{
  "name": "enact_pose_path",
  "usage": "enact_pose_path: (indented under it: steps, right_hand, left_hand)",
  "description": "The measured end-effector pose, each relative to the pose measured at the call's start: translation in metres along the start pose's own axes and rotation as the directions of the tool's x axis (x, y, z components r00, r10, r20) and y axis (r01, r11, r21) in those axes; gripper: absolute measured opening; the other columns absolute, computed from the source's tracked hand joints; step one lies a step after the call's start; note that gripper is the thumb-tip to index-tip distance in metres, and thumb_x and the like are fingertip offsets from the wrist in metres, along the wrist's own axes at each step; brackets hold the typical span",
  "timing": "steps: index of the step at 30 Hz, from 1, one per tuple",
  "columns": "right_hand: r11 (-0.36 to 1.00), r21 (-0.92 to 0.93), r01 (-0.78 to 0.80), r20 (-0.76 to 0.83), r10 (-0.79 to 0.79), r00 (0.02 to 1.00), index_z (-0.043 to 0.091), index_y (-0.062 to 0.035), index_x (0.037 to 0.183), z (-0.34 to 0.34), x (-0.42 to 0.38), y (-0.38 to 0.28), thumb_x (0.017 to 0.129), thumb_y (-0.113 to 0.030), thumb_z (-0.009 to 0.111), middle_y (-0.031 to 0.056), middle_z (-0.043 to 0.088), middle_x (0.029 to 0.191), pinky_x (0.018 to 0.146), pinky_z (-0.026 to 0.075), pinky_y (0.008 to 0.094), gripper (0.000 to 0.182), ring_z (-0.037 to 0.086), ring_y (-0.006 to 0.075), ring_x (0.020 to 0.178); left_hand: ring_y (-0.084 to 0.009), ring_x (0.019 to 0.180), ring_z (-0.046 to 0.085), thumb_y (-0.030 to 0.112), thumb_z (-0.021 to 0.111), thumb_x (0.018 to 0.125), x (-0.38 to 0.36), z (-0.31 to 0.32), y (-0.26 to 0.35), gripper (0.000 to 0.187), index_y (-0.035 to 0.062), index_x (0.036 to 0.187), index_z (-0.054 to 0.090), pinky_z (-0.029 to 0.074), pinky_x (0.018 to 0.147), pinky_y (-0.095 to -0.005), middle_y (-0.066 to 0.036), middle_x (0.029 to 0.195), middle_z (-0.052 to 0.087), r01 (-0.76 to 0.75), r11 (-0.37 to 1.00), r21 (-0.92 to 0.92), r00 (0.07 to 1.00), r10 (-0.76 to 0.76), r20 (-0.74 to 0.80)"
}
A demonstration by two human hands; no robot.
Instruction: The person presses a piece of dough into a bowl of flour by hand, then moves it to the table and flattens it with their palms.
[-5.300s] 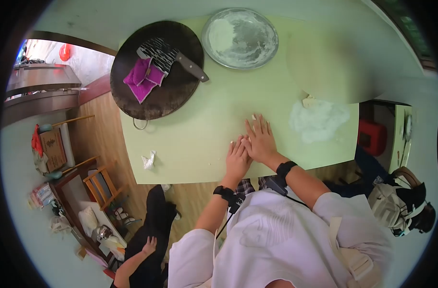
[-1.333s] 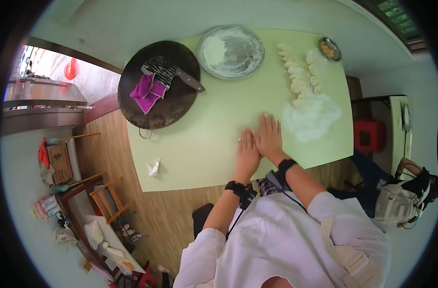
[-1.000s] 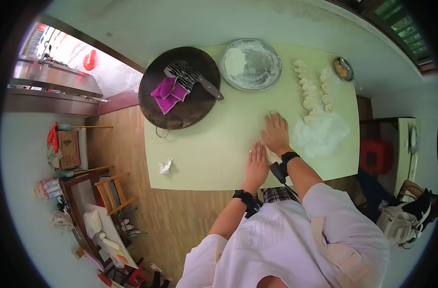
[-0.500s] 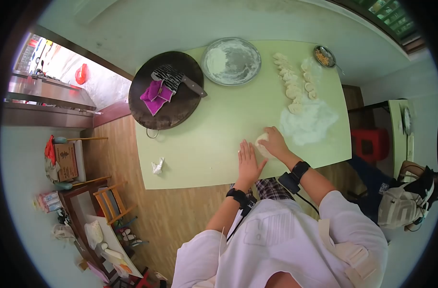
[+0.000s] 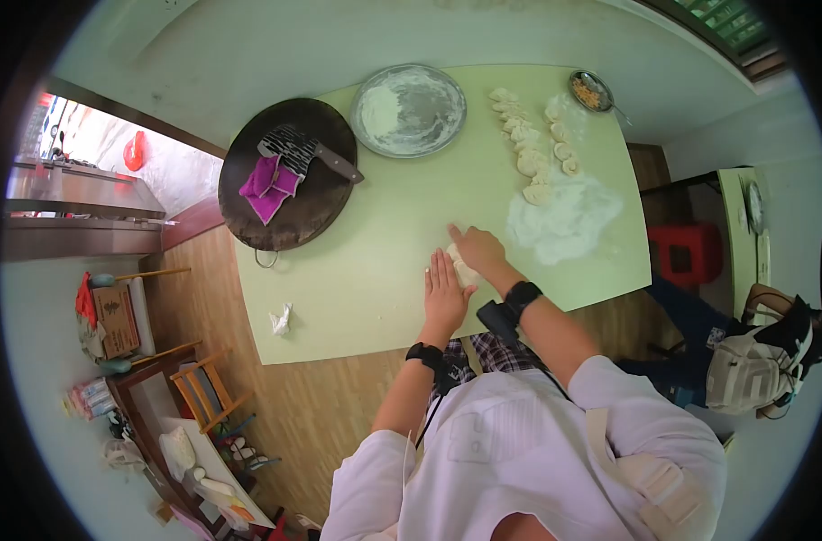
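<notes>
A pale piece of dough (image 5: 463, 268) lies on the light green table (image 5: 357, 279), near its front edge and between my hands. My left hand (image 5: 444, 293) is stretched flat along the dough's left side, fingers together and thumb apart. My right hand (image 5: 481, 252) is bent over the dough from the right, with some fingers curled out of sight and one reaching past its far end. White flour (image 5: 564, 221) is spread to the right of my hands. Beyond it sit rows of shaped dumplings (image 5: 530, 162).
A round dark board (image 5: 293, 212) holds a cleaver (image 5: 339, 162) and a purple cloth (image 5: 266, 187). Beside it are a floured metal tray (image 5: 433, 108) and, at far right, a bowl of filling (image 5: 591, 90). Crumpled tissue (image 5: 281, 319) lies front left. Another person (image 5: 744, 370) is at right.
The view has shifted slightly. My right hand has turned over the dough, one finger now pointing past its far end, and the dough looks longer. My left hand stays flat beside it.
</notes>
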State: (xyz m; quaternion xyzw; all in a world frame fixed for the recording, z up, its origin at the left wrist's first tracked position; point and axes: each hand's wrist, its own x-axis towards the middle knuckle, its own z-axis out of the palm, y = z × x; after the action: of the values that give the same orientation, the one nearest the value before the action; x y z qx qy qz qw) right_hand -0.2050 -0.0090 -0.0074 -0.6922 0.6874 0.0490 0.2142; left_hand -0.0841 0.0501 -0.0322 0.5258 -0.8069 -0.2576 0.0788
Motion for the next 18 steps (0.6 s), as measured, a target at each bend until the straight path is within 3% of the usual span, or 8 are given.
enact_pose_path:
  steps: [4,6,7,9,13,15,18]
  right_hand:
    - [1.000,-0.014,0.004,0.038,-0.003,0.999,0.044,-0.0071,0.113,-0.002,-0.001,-0.016,0.079,-0.025,0.047,0.0140,0.053,0.091,0.070,0.042,0.0396,0.038,0.052,0.0296,0.085]
    - [0.929,0.295,-0.225,-0.304,0.315,0.899,0.044,-0.0047,0.112,0.000,-0.019,-0.037,0.078,-0.028,0.048,0.0161,0.047,0.103,0.082,0.035,0.0429,0.041,0.045,0.0305,0.098]
    - [0.928,0.289,-0.234,-0.303,0.320,0.898,0.044,-0.0047,0.112,0.011,-0.025,-0.042,0.078,-0.028,0.048,0.0161,0.047,0.103,0.082,0.035,0.0429,0.041,0.045,0.0305,0.098]
    - [0.951,0.307,0.025,-0.469,0.129,0.874,0.046,-0.0015,0.107,0.029,-0.029,-0.046,0.076,-0.031,0.048,0.0152,0.045,0.108,0.088,0.029,0.0440,0.043,0.037,0.0301,0.107]
    - [0.970,0.241,0.036,-0.423,0.072,0.903,0.047,-0.0020,0.106,0.030,-0.019,-0.046,0.076,-0.030,0.048,0.0140,0.044,0.111,0.090,0.028,0.0427,0.041,0.037,0.0313,0.105]
    - [0.981,0.194,0.011,-0.420,0.073,0.904,0.047,-0.0030,0.108,0.022,-0.013,-0.040,0.077,-0.030,0.046,0.0138,0.043,0.114,0.092,0.024,0.0447,0.041,0.035,0.0320,0.108]
    - [0.989,0.148,-0.030,-0.359,0.082,0.930,0.046,-0.0049,0.111,0.012,-0.004,-0.036,0.078,-0.031,0.043,0.0144,0.041,0.117,0.095,0.020,0.0468,0.042,0.031,0.0322,0.113]
  left_hand:
    - [-0.0324,0.126,0.008,0.037,0.046,0.079,0.005,0.001,0.002,0.072,-0.0045,0.128,0.013,0.012,0.101,-0.0427,-0.022,0.135,0.010,-0.038,0.999,0.004,0.999,0.038,-0.001]
    - [-0.0343,0.125,0.010,0.031,0.046,0.080,0.004,0.003,0.002,0.068,-0.0036,0.129,0.014,0.012,0.101,-0.0432,-0.022,0.135,0.011,-0.043,0.987,0.155,0.999,0.038,0.037]
    - [-0.0343,0.125,0.010,0.031,0.046,0.080,0.004,0.003,0.001,0.068,-0.0036,0.129,0.014,0.012,0.101,-0.0432,-0.022,0.135,0.011,-0.049,0.988,0.145,0.998,0.043,0.040]
    - [-0.0351,0.124,0.012,0.028,0.045,0.079,0.005,-0.001,0.001,0.065,-0.0012,0.129,0.016,0.012,0.100,-0.0439,-0.021,0.134,0.013,-0.062,0.961,0.268,0.993,0.032,0.115]
    - [-0.0353,0.123,0.016,0.031,0.043,0.080,0.007,-0.014,-0.002,0.064,0.0014,0.130,0.017,0.014,0.100,-0.0447,-0.021,0.133,0.015,-0.101,0.965,0.244,0.991,0.076,0.111]
    - [-0.0352,0.123,0.016,0.031,0.044,0.080,0.007,-0.011,-0.001,0.063,0.0039,0.130,0.018,0.015,0.099,-0.0455,-0.021,0.133,0.015,-0.022,0.998,0.057,0.992,0.015,0.126]
    - [-0.0349,0.124,0.015,0.030,0.046,0.079,0.006,-0.003,-0.005,0.064,0.0012,0.129,0.018,0.016,0.099,-0.0456,-0.021,0.134,0.015,-0.014,1.000,0.019,0.996,0.012,0.085]
